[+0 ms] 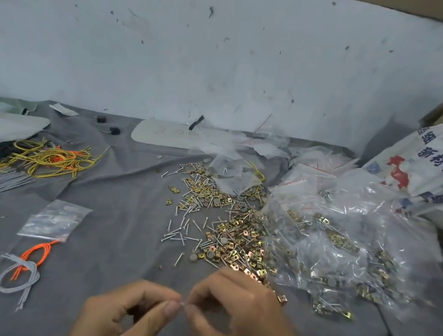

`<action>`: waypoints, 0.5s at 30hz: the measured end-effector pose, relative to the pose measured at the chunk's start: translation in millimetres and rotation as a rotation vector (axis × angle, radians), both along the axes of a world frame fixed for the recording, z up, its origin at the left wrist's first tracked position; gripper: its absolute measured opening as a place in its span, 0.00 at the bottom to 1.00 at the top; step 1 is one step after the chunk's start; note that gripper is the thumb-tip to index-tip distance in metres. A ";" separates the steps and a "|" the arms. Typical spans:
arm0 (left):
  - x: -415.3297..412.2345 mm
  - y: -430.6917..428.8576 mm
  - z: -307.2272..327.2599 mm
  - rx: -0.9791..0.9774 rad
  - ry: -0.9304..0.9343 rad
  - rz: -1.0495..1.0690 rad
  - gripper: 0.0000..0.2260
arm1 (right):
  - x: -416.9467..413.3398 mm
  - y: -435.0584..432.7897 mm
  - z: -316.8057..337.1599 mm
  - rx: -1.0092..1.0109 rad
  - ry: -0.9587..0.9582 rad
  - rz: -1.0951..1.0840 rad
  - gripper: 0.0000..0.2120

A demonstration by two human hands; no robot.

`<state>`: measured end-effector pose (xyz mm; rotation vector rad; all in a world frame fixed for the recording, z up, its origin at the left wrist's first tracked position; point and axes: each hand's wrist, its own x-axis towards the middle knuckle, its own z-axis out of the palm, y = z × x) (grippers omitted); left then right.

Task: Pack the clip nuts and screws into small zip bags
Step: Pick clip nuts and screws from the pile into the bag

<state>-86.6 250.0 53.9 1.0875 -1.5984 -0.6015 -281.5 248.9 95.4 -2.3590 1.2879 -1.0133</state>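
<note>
Our left hand (127,318) and right hand (247,326) meet, fingertips of both pinching a tiny item (182,303) we cannot identify. One filled zip bag (55,218) lies to the left. Just beyond our hands, the pile (232,236) of clip nuts and screws is large, so we judge most packing remains.

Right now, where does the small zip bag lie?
In the head view, the zip bag lies on the grey cloth, left of the screws, just beyond the orange cords.
</note>
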 end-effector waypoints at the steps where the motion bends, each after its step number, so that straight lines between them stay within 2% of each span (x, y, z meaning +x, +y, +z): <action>1: 2.5 0.9 0.7 -0.005 -0.005 0.026 0.09 | -0.6 1.2 0.1 -0.031 -0.004 -0.011 0.06; 5: 11.5 1.9 6.6 0.033 -0.032 0.113 0.06 | -12.9 1.2 -2.4 -0.061 0.009 -0.047 0.06; 8: 9.3 0.1 15.9 0.077 0.051 0.068 0.07 | -20.4 -1.8 -2.5 -0.009 0.033 -0.065 0.12; 10: 7.0 -2.8 20.9 0.090 0.112 0.018 0.02 | -22.4 -3.4 -2.7 -0.001 -0.011 -0.063 0.11; 15: 11.1 -9.1 21.8 0.079 0.148 0.030 0.01 | -30.3 -7.4 -3.3 0.005 -0.072 -0.041 0.11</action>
